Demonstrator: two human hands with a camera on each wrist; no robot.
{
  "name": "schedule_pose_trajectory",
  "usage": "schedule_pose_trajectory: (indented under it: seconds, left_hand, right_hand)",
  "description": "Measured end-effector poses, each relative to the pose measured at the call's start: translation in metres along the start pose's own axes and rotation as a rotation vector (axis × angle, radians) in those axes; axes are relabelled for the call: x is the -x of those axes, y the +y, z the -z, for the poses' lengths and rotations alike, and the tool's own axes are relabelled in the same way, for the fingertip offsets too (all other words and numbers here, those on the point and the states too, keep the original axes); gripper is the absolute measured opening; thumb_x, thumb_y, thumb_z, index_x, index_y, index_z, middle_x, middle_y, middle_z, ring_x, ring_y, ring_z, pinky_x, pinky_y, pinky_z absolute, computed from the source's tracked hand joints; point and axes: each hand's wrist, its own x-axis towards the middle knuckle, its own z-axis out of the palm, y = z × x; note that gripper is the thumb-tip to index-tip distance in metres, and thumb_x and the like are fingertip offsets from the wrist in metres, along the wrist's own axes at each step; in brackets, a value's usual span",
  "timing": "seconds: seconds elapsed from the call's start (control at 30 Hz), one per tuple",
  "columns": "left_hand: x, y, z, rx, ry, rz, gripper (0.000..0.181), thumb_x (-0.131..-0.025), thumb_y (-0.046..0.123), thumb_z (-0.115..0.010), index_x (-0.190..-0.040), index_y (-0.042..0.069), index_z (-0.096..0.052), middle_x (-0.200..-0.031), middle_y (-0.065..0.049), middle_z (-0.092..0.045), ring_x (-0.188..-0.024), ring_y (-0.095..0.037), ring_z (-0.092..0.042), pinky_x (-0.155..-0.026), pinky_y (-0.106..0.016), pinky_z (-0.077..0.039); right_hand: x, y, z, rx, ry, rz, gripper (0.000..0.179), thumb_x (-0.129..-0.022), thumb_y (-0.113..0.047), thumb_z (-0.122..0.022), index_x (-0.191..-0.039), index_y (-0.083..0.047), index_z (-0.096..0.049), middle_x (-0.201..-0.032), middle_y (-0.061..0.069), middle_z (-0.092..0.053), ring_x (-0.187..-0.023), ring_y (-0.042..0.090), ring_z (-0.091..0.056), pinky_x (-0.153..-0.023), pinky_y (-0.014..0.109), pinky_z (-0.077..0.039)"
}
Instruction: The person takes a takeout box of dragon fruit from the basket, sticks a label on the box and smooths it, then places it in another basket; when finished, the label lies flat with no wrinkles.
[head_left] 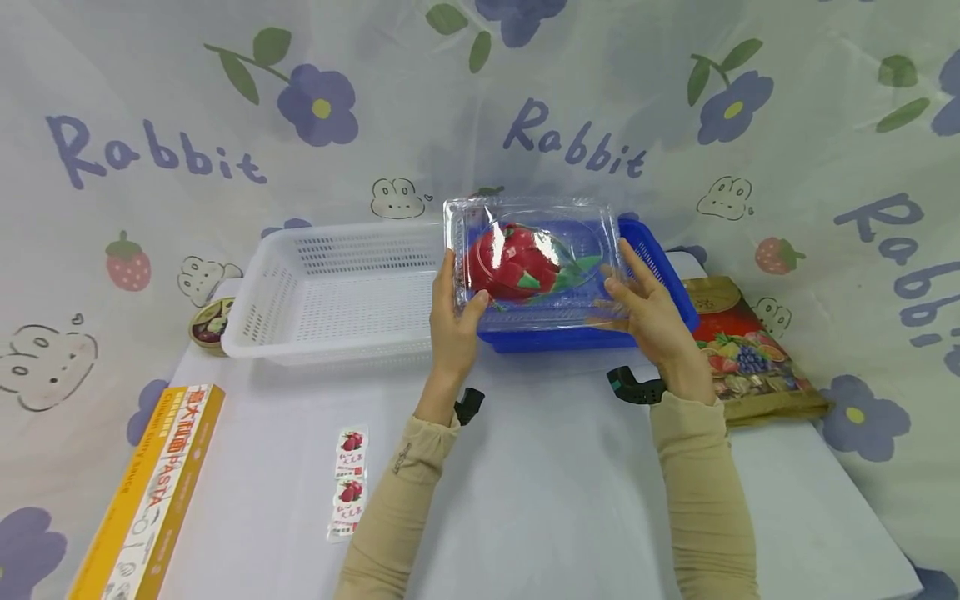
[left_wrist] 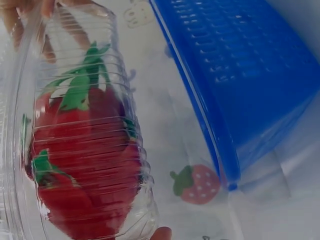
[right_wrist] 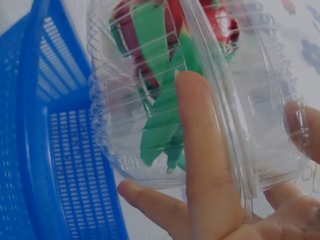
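Observation:
A clear plastic clamshell box is held up in front of the blue basket, with a red dragon fruit with green leafy tips inside. My left hand grips the box's left end, thumb over the front face. At the right end my right hand holds it between thumb and fingers. In the right wrist view, one finger lies along the box's end wall, across the seam where lid and base meet. The left wrist view shows the fruit through the ridged side; most of the left hand is hidden there.
Behind the box stands a blue basket, with a white basket to its left. A strip of dragon fruit stickers and a pasta box lie at left. A round container and a fruit-printed bag flank the baskets.

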Motion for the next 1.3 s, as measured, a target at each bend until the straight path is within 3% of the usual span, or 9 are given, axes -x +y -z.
schedule_pose_trajectory:
  seconds: [0.1, 0.2, 0.4, 0.57, 0.87, 1.0, 1.13, 1.3]
  left_hand:
    - [0.002, 0.001, 0.006, -0.011, 0.004, -0.001, 0.074, -0.089, 0.023, -0.053, -0.155, 0.020, -0.020, -0.159, -0.005, -0.026, -0.148, -0.023, -0.024, -0.119, -0.052, -0.023]
    - [0.004, 0.001, 0.013, -0.018, 0.007, 0.009, 0.076, -0.088, 0.024, -0.057, -0.155, 0.022, -0.021, -0.159, -0.004, -0.027, -0.148, -0.023, -0.024, -0.119, -0.053, -0.023]
    - [0.008, -0.002, 0.022, -0.036, 0.007, 0.043, 0.079, -0.087, 0.028, -0.061, -0.155, 0.025, -0.021, -0.160, 0.001, -0.026, -0.148, -0.021, -0.023, -0.118, -0.052, -0.025]
    - [0.013, -0.001, 0.029, -0.034, 0.011, 0.041, 0.078, -0.087, 0.028, -0.061, -0.155, 0.023, -0.023, -0.160, 0.001, -0.025, -0.149, -0.020, -0.020, -0.119, -0.054, -0.022]
    - [0.023, -0.004, 0.039, -0.008, 0.016, 0.024, 0.077, -0.087, 0.025, -0.061, -0.154, 0.017, -0.024, -0.160, -0.003, -0.026, -0.149, -0.023, -0.022, -0.118, -0.057, -0.023]
    - [0.030, -0.007, 0.044, 0.001, 0.015, 0.033, 0.077, -0.087, 0.026, -0.060, -0.154, 0.016, -0.024, -0.160, -0.004, -0.026, -0.148, -0.025, -0.022, -0.116, -0.060, -0.023]
    - [0.038, -0.009, 0.050, 0.000, 0.014, 0.037, 0.077, -0.087, 0.025, -0.059, -0.155, 0.015, -0.023, -0.160, -0.006, -0.024, -0.149, -0.027, -0.019, -0.116, -0.062, -0.021]
    - [0.049, -0.009, 0.060, 0.024, 0.017, 0.059, 0.078, -0.087, 0.022, -0.059, -0.155, 0.016, -0.022, -0.161, -0.006, -0.022, -0.149, -0.028, -0.017, -0.114, -0.064, -0.022]
  right_hand:
    - [0.003, 0.004, -0.007, 0.009, -0.015, 0.012, 0.068, -0.101, -0.025, -0.048, -0.154, -0.043, -0.008, -0.163, 0.014, -0.011, -0.109, 0.018, -0.060, -0.079, 0.028, -0.059]
    - [0.005, 0.008, -0.013, 0.021, -0.028, 0.017, 0.067, -0.103, -0.025, -0.044, -0.154, -0.041, -0.004, -0.163, 0.014, -0.009, -0.117, 0.028, -0.057, -0.079, 0.027, -0.058]
    - [0.005, 0.013, -0.025, 0.046, -0.015, -0.003, 0.066, -0.104, -0.025, -0.041, -0.154, -0.042, -0.001, -0.165, 0.008, 0.000, -0.139, 0.044, -0.035, -0.078, 0.026, -0.058]
    - [0.007, 0.016, -0.034, 0.087, 0.001, -0.005, 0.067, -0.104, -0.024, -0.041, -0.154, -0.042, 0.000, -0.165, -0.003, 0.009, -0.141, 0.040, -0.032, -0.078, 0.032, -0.059]
    - [0.017, 0.020, -0.046, 0.114, -0.007, 0.003, 0.069, -0.104, -0.026, -0.043, -0.153, -0.043, 0.002, -0.163, -0.007, 0.015, -0.141, 0.039, -0.032, -0.079, 0.038, -0.059]
    - [0.022, 0.022, -0.051, 0.131, -0.003, -0.015, 0.069, -0.104, -0.026, -0.043, -0.153, -0.044, 0.002, -0.165, -0.002, 0.009, -0.142, 0.040, -0.032, -0.082, 0.043, -0.057]
    - [0.027, 0.025, -0.057, 0.137, -0.004, -0.018, 0.070, -0.104, -0.024, -0.043, -0.153, -0.044, 0.002, -0.165, 0.005, -0.003, -0.140, 0.041, -0.035, -0.081, 0.040, -0.058]
    - [0.032, 0.030, -0.066, 0.144, -0.014, -0.016, 0.070, -0.103, -0.022, -0.043, -0.153, -0.043, 0.001, -0.164, 0.008, -0.007, -0.138, 0.041, -0.038, -0.079, 0.039, -0.059]
